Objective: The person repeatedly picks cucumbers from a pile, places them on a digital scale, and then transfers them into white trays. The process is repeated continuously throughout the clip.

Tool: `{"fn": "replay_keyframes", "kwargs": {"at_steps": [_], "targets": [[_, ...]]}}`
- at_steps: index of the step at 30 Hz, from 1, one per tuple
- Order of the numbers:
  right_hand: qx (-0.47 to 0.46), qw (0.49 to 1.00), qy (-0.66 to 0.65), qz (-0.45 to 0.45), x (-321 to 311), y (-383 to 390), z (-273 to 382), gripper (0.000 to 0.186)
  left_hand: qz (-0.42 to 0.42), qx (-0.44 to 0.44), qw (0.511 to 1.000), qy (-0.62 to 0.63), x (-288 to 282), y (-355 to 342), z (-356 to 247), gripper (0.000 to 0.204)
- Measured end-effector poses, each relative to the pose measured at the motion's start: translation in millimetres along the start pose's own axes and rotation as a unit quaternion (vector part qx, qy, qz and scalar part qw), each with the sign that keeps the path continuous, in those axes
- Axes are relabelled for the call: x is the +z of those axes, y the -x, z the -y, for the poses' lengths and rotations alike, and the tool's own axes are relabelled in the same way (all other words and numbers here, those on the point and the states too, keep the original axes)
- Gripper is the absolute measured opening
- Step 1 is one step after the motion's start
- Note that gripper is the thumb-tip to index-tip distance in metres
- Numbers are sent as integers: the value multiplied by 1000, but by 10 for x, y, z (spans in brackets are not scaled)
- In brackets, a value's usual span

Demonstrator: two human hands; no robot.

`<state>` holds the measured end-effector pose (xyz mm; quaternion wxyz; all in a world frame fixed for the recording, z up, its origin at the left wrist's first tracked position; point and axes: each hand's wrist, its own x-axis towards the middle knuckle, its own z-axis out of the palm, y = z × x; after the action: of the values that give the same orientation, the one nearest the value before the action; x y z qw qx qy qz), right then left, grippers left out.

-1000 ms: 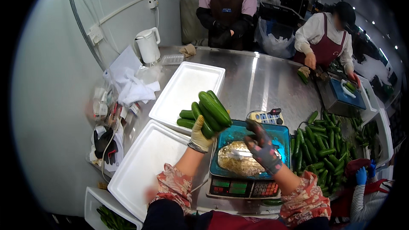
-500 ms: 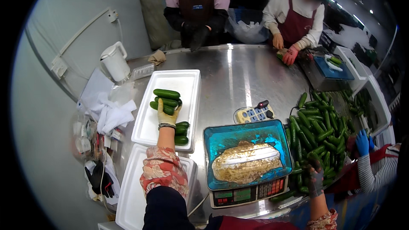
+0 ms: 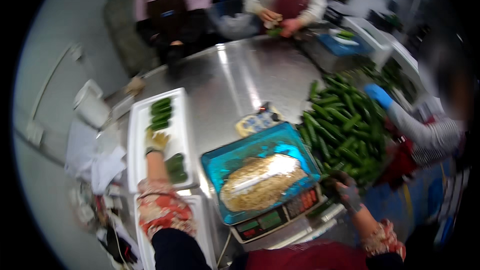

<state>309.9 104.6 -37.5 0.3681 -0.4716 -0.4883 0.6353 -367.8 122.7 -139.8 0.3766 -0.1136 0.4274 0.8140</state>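
Observation:
My left hand (image 3: pixel 157 141), in a yellowish glove, is over a white foam box (image 3: pixel 187 142), just below a row of green cucumbers (image 3: pixel 161 115). Its fingers look apart and nothing shows in them, though motion blurs them. More cucumbers (image 3: pixel 175 168) lie in the box beside my left wrist. At the right, my right hand (image 3: pixel 345 191), in a dirty grey glove, is by the scale's corner and the near edge of a big cucumber pile (image 3: pixel 342 125). Its fingers are dark and smeared, so their grip is unclear. The scale's blue tray (image 3: pixel 212 162) bears a flat, brown-stained pale sheet.
A second white box (image 3: pixel 204 225) sits nearer me. Behind the scale lies a power strip (image 3: pixel 255 122). A white jug (image 3: pixel 92 105) and white cloths (image 3: pixel 102 165) are at left. Two people stand across the steel table (image 3: pixel 240 75); a blue-gloved hand (image 3: pixel 378 96) reaches over the pile from the right.
The view has swung to the right. My left hand has come off the cucumbers it was on; they now lie in a row at the box's far end. The co-worker's blue glove has moved over the pile.

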Motion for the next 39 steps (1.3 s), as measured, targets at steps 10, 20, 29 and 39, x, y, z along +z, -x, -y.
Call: {"fn": "replay_keyframes", "kwargs": {"at_steps": [10,20,29,39], "targets": [[-25,993,10,119,235,165,-105,42,23,-58,996,-71,127,583,-139,29],[-119,976,105,152,-302,193,-807,33,331,-79,920,-196,834,2597,572,40],[-290,853,419,-113,-1227,-162,-155,32,418,-143,788,-429,1158,4371,2180,45],[-262,745,612,-48,-1673,-1022,-10,46,403,429,179,-788,1574,4621,3792,55]]}}
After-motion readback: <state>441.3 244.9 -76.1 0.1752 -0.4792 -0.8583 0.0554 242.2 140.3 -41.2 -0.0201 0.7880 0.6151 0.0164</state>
